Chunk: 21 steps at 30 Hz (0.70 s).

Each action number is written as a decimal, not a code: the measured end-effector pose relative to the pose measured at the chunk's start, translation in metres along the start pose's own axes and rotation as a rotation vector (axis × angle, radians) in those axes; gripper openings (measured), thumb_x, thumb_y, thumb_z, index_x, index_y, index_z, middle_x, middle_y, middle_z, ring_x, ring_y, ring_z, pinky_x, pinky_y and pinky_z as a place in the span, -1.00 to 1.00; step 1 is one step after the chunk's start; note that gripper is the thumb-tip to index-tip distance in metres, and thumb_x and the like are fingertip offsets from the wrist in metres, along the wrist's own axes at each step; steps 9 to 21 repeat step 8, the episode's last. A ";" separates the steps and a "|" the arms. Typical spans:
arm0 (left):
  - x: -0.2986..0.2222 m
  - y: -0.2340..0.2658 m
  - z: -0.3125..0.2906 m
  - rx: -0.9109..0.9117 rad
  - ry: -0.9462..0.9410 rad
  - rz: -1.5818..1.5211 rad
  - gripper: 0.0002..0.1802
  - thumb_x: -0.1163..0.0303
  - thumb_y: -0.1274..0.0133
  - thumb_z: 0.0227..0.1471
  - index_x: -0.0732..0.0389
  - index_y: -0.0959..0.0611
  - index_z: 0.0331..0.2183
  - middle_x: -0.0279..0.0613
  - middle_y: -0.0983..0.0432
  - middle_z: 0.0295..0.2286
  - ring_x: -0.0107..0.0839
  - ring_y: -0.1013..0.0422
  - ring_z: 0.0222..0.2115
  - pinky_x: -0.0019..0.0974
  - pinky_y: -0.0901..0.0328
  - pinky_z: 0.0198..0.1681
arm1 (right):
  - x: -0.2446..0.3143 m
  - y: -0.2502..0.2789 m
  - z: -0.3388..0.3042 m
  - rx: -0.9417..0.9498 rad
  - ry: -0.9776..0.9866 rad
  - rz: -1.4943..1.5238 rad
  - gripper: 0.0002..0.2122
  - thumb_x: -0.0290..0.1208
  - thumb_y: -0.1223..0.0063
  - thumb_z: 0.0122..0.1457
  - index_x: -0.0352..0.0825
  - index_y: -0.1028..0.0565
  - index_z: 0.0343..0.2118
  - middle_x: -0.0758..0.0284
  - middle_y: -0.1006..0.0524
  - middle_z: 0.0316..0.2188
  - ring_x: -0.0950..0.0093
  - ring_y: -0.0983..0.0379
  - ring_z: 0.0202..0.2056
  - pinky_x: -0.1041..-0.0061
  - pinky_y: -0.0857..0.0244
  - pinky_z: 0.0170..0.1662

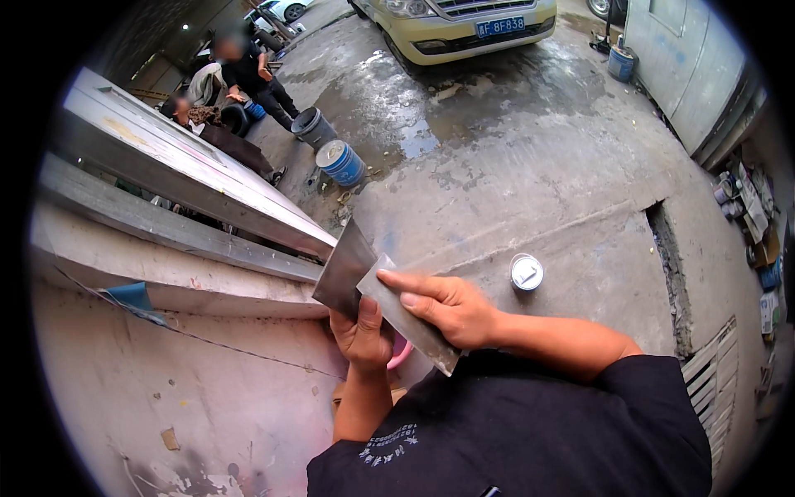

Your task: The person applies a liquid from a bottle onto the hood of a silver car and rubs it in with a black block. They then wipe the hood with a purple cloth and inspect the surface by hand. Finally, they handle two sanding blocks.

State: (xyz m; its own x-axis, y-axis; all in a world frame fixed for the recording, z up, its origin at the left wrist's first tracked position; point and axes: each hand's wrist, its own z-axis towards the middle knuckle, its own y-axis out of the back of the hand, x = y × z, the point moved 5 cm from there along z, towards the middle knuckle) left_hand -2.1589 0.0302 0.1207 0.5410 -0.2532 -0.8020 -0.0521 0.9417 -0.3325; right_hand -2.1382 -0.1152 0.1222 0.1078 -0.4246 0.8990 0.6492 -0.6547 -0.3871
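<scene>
My left hand [362,333] grips a dark, flat metal scraper [344,263] by its lower end, with the thumb across it. My right hand [443,305] is closed on a lighter grey, oblong metal scraper [406,319], its index finger stretched along the face near the upper end. The two plates meet or overlap at the upper left edge of the lighter one; whether they touch, I cannot tell. Behind my hands, part of a pink basin [401,354] shows. To the right, a small round white tub [527,272] stands on the concrete floor with something white inside or on top.
A wall with a pale ledge [207,277] runs along my left. Ahead stand a blue pail [340,163] and a grey bucket [313,128]. Two people are at the far left, and a yellowish van [464,37] is parked ahead. A floor channel [669,273] lies right.
</scene>
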 end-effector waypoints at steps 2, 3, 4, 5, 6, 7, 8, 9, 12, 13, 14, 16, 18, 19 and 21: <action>-0.001 0.006 -0.002 0.026 -0.039 -0.004 -0.61 0.51 0.09 0.13 0.32 -0.40 0.03 -0.04 -0.39 -0.04 -0.25 -0.36 -0.07 -0.22 -0.25 0.04 | -0.009 -0.012 -0.007 -0.027 -0.010 0.100 -0.63 -0.41 0.20 0.32 -0.33 -0.28 0.17 0.36 -0.42 0.04 0.64 -0.30 0.01 0.65 -0.16 0.08; -0.006 0.000 -0.002 0.114 -0.055 -0.033 -0.58 0.54 0.08 0.13 0.34 -0.37 0.05 -0.06 -0.38 -0.02 -0.29 -0.34 -0.04 -0.26 -0.22 0.06 | -0.013 -0.014 -0.009 -0.011 -0.046 0.083 -0.62 -0.40 0.21 0.33 -0.33 -0.27 0.18 0.39 -0.40 0.05 0.66 -0.29 -0.01 0.66 -0.14 0.08; -0.010 -0.005 -0.001 0.201 -0.071 -0.063 -0.55 0.57 0.08 0.12 0.36 -0.35 0.08 -0.07 -0.36 0.00 -0.32 -0.32 -0.02 -0.30 -0.18 0.08 | -0.014 -0.014 -0.008 0.000 -0.080 0.146 -0.62 -0.40 0.21 0.33 -0.32 -0.27 0.18 0.40 -0.40 0.05 0.67 -0.29 -0.02 0.66 -0.14 0.08; -0.012 -0.008 0.002 0.273 -0.096 -0.099 -0.53 0.56 0.08 0.12 0.36 -0.34 0.09 -0.05 -0.33 0.03 -0.32 -0.29 0.00 -0.31 -0.14 0.10 | -0.014 -0.014 -0.007 0.013 -0.116 0.209 -0.62 -0.40 0.21 0.33 -0.32 -0.27 0.18 0.41 -0.40 0.05 0.67 -0.29 -0.02 0.67 -0.14 0.07; -0.012 -0.005 0.003 0.180 -0.074 -0.057 -0.54 0.54 0.06 0.11 0.34 -0.36 0.07 -0.04 -0.36 0.01 -0.29 -0.32 -0.02 -0.27 -0.18 0.08 | -0.014 -0.014 -0.006 0.026 -0.152 0.272 -0.62 -0.40 0.21 0.33 -0.32 -0.27 0.18 0.42 -0.40 0.04 0.68 -0.29 -0.03 0.67 -0.14 0.07; -0.010 -0.003 0.003 0.086 -0.051 -0.016 -0.55 0.51 0.04 0.10 0.32 -0.39 0.05 -0.03 -0.38 -0.02 -0.25 -0.35 -0.04 -0.23 -0.22 0.06 | -0.012 -0.010 -0.005 0.021 -0.119 0.222 -0.62 -0.41 0.19 0.32 -0.31 -0.28 0.18 0.43 -0.40 0.04 0.68 -0.29 -0.02 0.67 -0.16 0.06; -0.008 -0.004 0.001 -0.006 -0.030 0.026 -0.57 0.49 0.02 0.09 0.31 -0.41 0.03 -0.02 -0.40 -0.05 -0.22 -0.37 -0.07 -0.19 -0.26 0.04 | -0.011 -0.010 -0.005 0.023 -0.117 0.220 -0.62 -0.41 0.19 0.32 -0.31 -0.28 0.18 0.43 -0.40 0.04 0.68 -0.29 -0.02 0.67 -0.16 0.06; -0.008 -0.004 0.001 -0.006 -0.030 0.026 -0.57 0.49 0.02 0.09 0.31 -0.41 0.03 -0.02 -0.40 -0.05 -0.22 -0.37 -0.07 -0.19 -0.26 0.04 | -0.011 -0.010 -0.005 0.023 -0.117 0.220 -0.62 -0.41 0.19 0.32 -0.31 -0.28 0.18 0.43 -0.40 0.04 0.68 -0.29 -0.02 0.67 -0.16 0.06; -0.008 -0.004 0.001 -0.006 -0.030 0.026 -0.57 0.49 0.02 0.09 0.31 -0.41 0.03 -0.02 -0.40 -0.05 -0.22 -0.37 -0.07 -0.19 -0.26 0.04 | -0.011 -0.010 -0.005 0.023 -0.117 0.220 -0.62 -0.41 0.19 0.32 -0.31 -0.28 0.18 0.43 -0.40 0.04 0.68 -0.29 -0.02 0.67 -0.16 0.06; -0.008 -0.004 0.001 -0.006 -0.030 0.026 -0.57 0.49 0.02 0.09 0.31 -0.41 0.03 -0.02 -0.40 -0.05 -0.22 -0.37 -0.07 -0.19 -0.26 0.04 | -0.011 -0.010 -0.005 0.023 -0.117 0.220 -0.62 -0.41 0.19 0.32 -0.31 -0.28 0.18 0.43 -0.40 0.04 0.68 -0.29 -0.02 0.67 -0.16 0.06; -0.008 -0.004 0.001 -0.006 -0.030 0.026 -0.57 0.49 0.02 0.09 0.31 -0.41 0.03 -0.02 -0.40 -0.05 -0.22 -0.37 -0.07 -0.19 -0.26 0.04 | -0.011 -0.010 -0.005 0.023 -0.117 0.220 -0.62 -0.41 0.19 0.32 -0.31 -0.28 0.18 0.43 -0.40 0.04 0.68 -0.29 -0.02 0.67 -0.16 0.06; -0.008 -0.004 0.001 -0.006 -0.030 0.026 -0.57 0.49 0.02 0.09 0.31 -0.41 0.03 -0.02 -0.40 -0.05 -0.22 -0.37 -0.07 -0.19 -0.26 0.04 | -0.011 -0.010 -0.005 0.023 -0.117 0.220 -0.62 -0.41 0.19 0.32 -0.31 -0.28 0.18 0.43 -0.40 0.04 0.68 -0.29 -0.02 0.67 -0.16 0.06; -0.008 -0.004 0.001 -0.006 -0.030 0.026 -0.57 0.49 0.02 0.09 0.31 -0.41 0.03 -0.02 -0.40 -0.05 -0.22 -0.37 -0.07 -0.19 -0.26 0.04 | -0.011 -0.010 -0.005 0.023 -0.117 0.220 -0.62 -0.41 0.19 0.32 -0.31 -0.28 0.18 0.43 -0.40 0.04 0.68 -0.29 -0.02 0.67 -0.16 0.06; -0.008 -0.004 0.001 -0.006 -0.030 0.026 -0.57 0.49 0.02 0.09 0.31 -0.41 0.03 -0.02 -0.40 -0.05 -0.22 -0.37 -0.07 -0.19 -0.26 0.04 | -0.011 -0.010 -0.005 0.023 -0.117 0.220 -0.62 -0.41 0.19 0.32 -0.31 -0.28 0.18 0.43 -0.40 0.04 0.68 -0.29 -0.02 0.67 -0.16 0.06; -0.008 -0.004 0.001 -0.006 -0.030 0.026 -0.57 0.49 0.02 0.09 0.31 -0.41 0.03 -0.02 -0.40 -0.05 -0.22 -0.37 -0.07 -0.19 -0.26 0.04 | -0.011 -0.010 -0.005 0.023 -0.117 0.220 -0.62 -0.41 0.19 0.32 -0.31 -0.28 0.18 0.43 -0.40 0.04 0.68 -0.29 -0.02 0.67 -0.16 0.06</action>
